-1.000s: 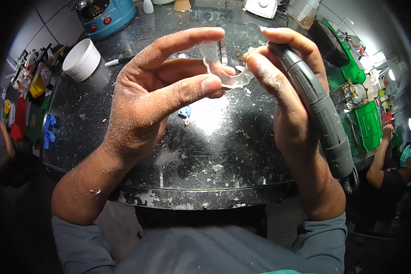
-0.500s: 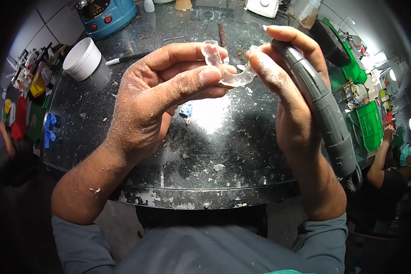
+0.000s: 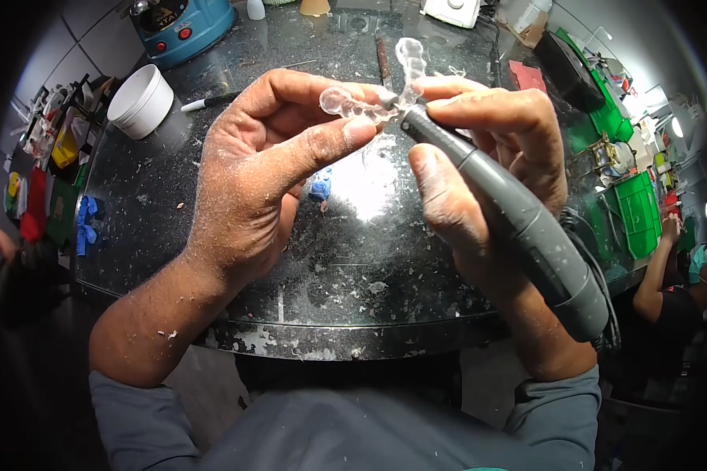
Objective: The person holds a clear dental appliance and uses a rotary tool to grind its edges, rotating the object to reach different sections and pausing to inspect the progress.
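Note:
A clear, arch-shaped dental splint [image 3: 410, 64] is pinched between the thumb and fingers of my left hand [image 3: 251, 169], one end pointing up and the other to the left. My right hand [image 3: 487, 157] is closed around a grey rotary handpiece [image 3: 526, 216], whose nose meets the middle of the splint. The tip of the tool is hidden at the splint. White dust covers my left hand and wrist. Below the hands, a small blue lump [image 3: 320, 187] lies on the dark, dusty bench [image 3: 338, 275].
At the left stand a white tub [image 3: 143, 102] and a blue machine [image 3: 184, 35], with a white-capped marker [image 3: 204, 104] nearby. Green trays [image 3: 635, 212] and a red piece [image 3: 528, 76] are on the right. A co-worker's arm [image 3: 653, 271] shows at far right.
The handpiece has swung from resting back over my right hand to pointing its nose at the splint. The splint has turned so its open side faces up and left.

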